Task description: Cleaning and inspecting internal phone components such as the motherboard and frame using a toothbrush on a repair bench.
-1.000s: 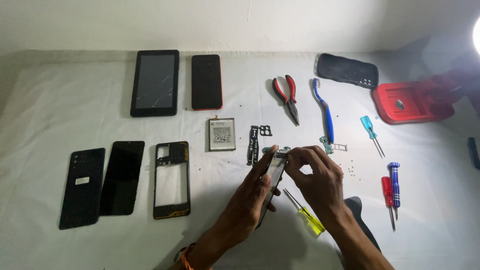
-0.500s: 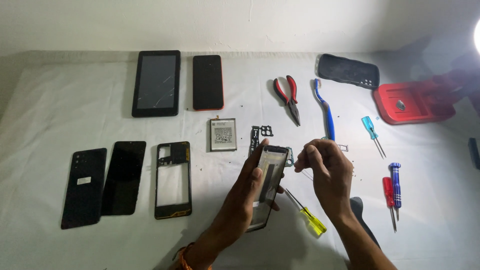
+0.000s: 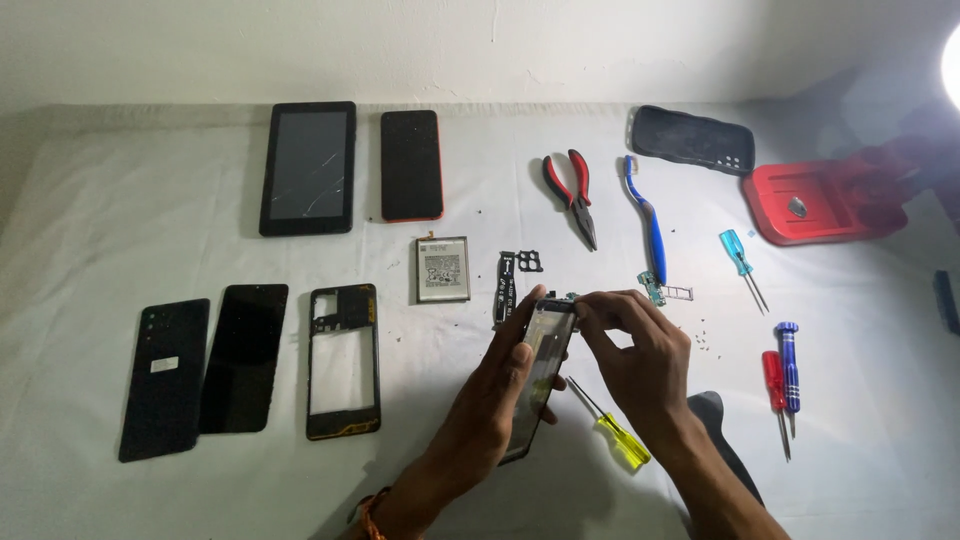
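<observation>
My left hand (image 3: 505, 385) holds an opened phone body (image 3: 540, 370) tilted on its edge above the white cloth. My right hand (image 3: 635, 345) pinches at the phone's top end, fingertips touching a small part there. A yellow-handled screwdriver (image 3: 612, 428) lies on the cloth just under my right hand. A phone battery (image 3: 443, 268) and a small black circuit strip (image 3: 507, 282) lie just beyond the phone.
On the left lie a phone back cover (image 3: 165, 378), a dark screen panel (image 3: 244, 357) and a phone frame (image 3: 342, 360). Farther back are a tablet (image 3: 309, 167), a red-edged phone (image 3: 411, 165), pliers (image 3: 574, 192), a blue toothbrush (image 3: 647, 218), a black case (image 3: 691, 138). Screwdrivers (image 3: 782, 375) and a red holder (image 3: 815, 202) sit right.
My right hand, which had drawn slightly away from the phone, has come back onto its top end. The phone stays tilted in my left hand.
</observation>
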